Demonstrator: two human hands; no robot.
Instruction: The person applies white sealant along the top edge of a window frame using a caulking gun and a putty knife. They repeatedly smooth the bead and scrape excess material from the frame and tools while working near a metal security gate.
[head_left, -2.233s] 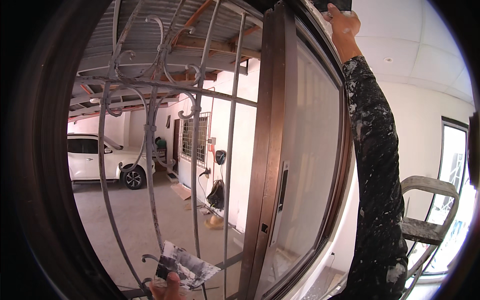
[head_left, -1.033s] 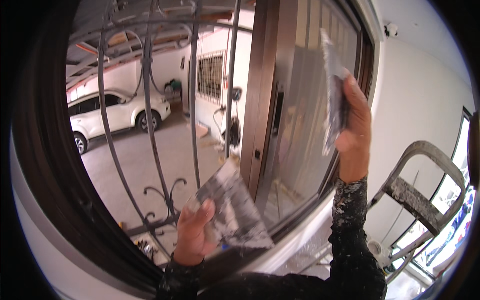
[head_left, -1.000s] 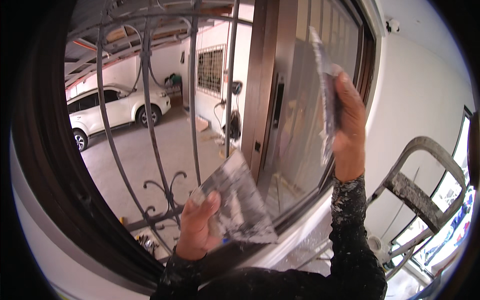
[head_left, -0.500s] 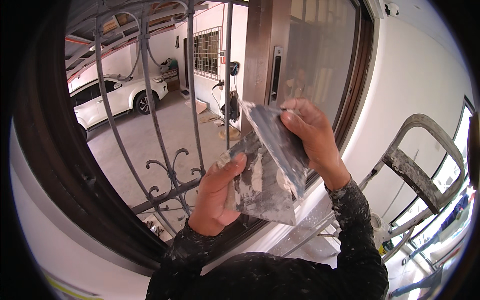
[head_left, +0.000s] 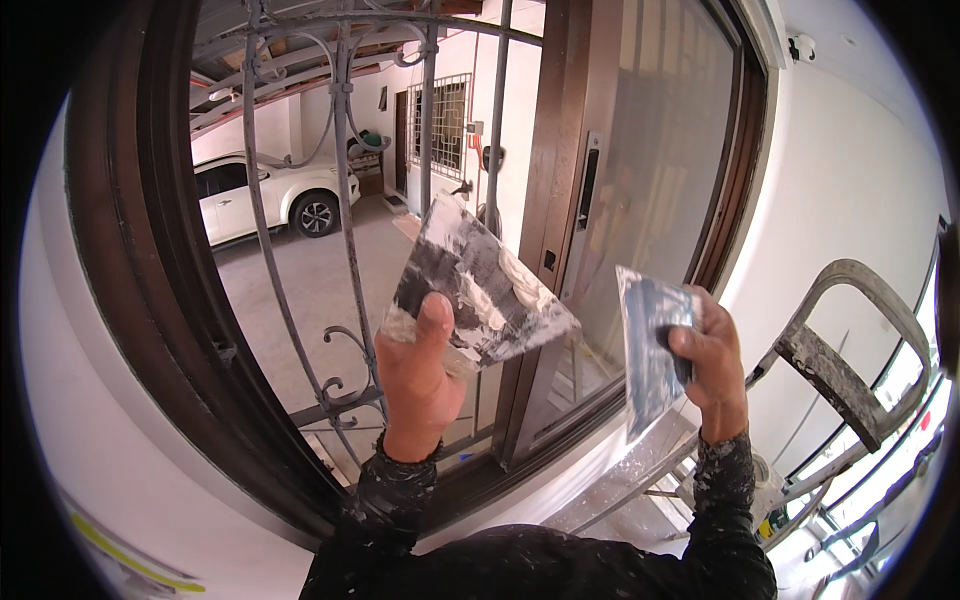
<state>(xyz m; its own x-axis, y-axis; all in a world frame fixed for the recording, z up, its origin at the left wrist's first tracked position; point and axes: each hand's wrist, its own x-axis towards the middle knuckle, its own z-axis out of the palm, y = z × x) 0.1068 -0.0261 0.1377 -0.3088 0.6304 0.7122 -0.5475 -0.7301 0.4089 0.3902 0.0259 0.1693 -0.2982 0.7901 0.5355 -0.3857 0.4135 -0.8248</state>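
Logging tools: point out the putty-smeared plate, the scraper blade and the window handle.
putty-smeared plate (head_left: 480,285), head view, centre of its face
scraper blade (head_left: 645,345), head view, flat of blade
window handle (head_left: 588,190), head view, mid-grip

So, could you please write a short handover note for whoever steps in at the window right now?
Left hand: raised in front of the window grille, gripping a wide putty blade that carries smears of white filler.
Right hand: holds a second putty blade, turned nearly edge-on, apart from the first.
The sliding window frame stands just behind both blades; a paint-spattered stepladder is to the right.
Done: filler is loaded on the left blade.
Left: none shows on the right blade's near face; which spots need filling cannot be told.
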